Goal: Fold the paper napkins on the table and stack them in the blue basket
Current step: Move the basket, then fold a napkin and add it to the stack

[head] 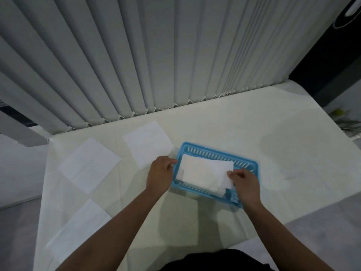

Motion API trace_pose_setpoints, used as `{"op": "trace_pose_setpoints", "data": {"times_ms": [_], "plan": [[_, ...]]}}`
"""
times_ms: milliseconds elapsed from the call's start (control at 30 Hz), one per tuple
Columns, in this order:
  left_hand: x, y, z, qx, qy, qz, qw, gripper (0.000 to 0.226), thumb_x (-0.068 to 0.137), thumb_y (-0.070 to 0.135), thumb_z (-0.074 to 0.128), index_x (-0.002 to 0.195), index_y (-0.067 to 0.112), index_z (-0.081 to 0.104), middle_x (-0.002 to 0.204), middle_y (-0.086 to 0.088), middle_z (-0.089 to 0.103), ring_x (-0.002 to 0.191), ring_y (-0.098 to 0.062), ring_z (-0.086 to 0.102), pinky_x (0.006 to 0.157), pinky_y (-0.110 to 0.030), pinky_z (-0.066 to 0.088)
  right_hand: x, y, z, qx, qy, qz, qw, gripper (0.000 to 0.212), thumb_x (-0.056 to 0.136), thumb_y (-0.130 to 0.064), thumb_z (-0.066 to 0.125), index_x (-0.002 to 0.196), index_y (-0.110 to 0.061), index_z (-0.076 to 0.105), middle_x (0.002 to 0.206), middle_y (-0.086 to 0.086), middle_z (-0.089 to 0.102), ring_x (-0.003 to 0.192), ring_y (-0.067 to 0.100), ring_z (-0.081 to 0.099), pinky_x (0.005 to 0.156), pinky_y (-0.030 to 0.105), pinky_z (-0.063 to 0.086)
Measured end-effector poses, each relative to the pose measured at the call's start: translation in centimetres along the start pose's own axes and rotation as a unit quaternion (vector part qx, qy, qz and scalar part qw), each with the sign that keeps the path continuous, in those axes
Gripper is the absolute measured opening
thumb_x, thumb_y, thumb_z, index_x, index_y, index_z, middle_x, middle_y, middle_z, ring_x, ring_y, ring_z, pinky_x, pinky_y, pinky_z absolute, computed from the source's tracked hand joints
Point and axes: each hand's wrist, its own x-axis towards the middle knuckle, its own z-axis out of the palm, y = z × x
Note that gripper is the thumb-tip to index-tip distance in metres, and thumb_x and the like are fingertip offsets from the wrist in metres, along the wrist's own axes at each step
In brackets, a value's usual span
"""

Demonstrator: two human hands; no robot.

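A blue slotted basket [213, 151] sits on the white table [234, 130], a little right of centre. A folded white napkin [205, 173] lies in it on top of other folded ones. My right hand [246, 184] pinches the napkin's right end over the basket. My left hand [159, 175] rests at the basket's left rim, fingers curled; whether it touches the napkin is unclear. Three unfolded napkins lie flat on the table to the left: one far [147, 143], one middle left [89, 165], one near [78, 227].
Grey vertical blinds [156, 65] hang along the table's far edge. The table's left edge drops to a grey floor [17, 231]. A dark cabinet [332, 65] and a plant [343, 120] stand at the right.
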Motion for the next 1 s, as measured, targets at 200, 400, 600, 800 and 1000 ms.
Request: {"op": "trace_pose_setpoints", "data": {"times_ms": [200,400,600,800,1000], "plan": [[0.2,-0.7,-0.2,0.133,0.025,0.096,0.986,0.025,0.091,0.020,0.054,0.109,0.026,0.071,0.146,-0.004,0.044,0.133,-0.024,0.036,0.108,-0.040,0.034,-0.8,0.4,0.5,0.092,0.013,0.072,0.993,0.011,0.082,-0.021,0.072,0.076,-0.014,0.067,0.078,0.000,0.066,0.070,0.016,0.058,0.060,0.027,0.044],[0.0,-0.9,-0.3,0.133,0.028,0.111,0.985,0.022,0.088,0.021,0.059,0.105,0.027,0.072,0.150,-0.003,0.040,0.136,-0.027,0.030,0.109,-0.042,0.027,-1.7,0.4,1.1,0.117,0.016,0.106,0.987,0.011,0.081,-0.021,0.074,0.077,-0.013,0.068,0.074,-0.001,0.065,0.067,0.013,0.055,0.059,0.026,0.045],[-0.2,-1.2,-0.1,0.136,0.010,0.113,0.984,0.024,0.090,0.024,0.057,0.109,0.030,0.071,0.153,-0.002,0.035,0.136,-0.024,0.027,0.110,-0.041,0.026,-1.8,-0.1,1.1,0.103,0.002,0.086,0.991,0.009,0.083,-0.023,0.073,0.076,-0.018,0.068,0.082,-0.006,0.066,0.075,0.014,0.057,0.066,0.029,0.044],[-0.3,-1.2,0.1,0.143,0.006,0.109,0.984,0.026,0.092,0.026,0.054,0.113,0.031,0.069,0.154,-0.002,0.033,0.137,-0.023,0.026,0.109,-0.041,0.028,-2.0,-0.3,1.3,0.089,-0.001,0.058,0.994,0.013,0.084,-0.021,0.071,0.072,-0.017,0.067,0.080,-0.006,0.066,0.075,0.014,0.058,0.074,0.031,0.045],[-0.2,-1.4,0.0,0.141,0.004,0.115,0.983,0.026,0.092,0.024,0.055,0.112,0.031,0.069,0.153,-0.005,0.035,0.135,-0.024,0.028,0.108,-0.041,0.029,-2.1,-0.2,1.3,0.026,0.004,0.021,0.999,0.012,0.087,-0.023,0.066,0.076,-0.019,0.062,0.080,-0.005,0.065,0.077,0.014,0.058,0.079,0.035,0.047]]}}
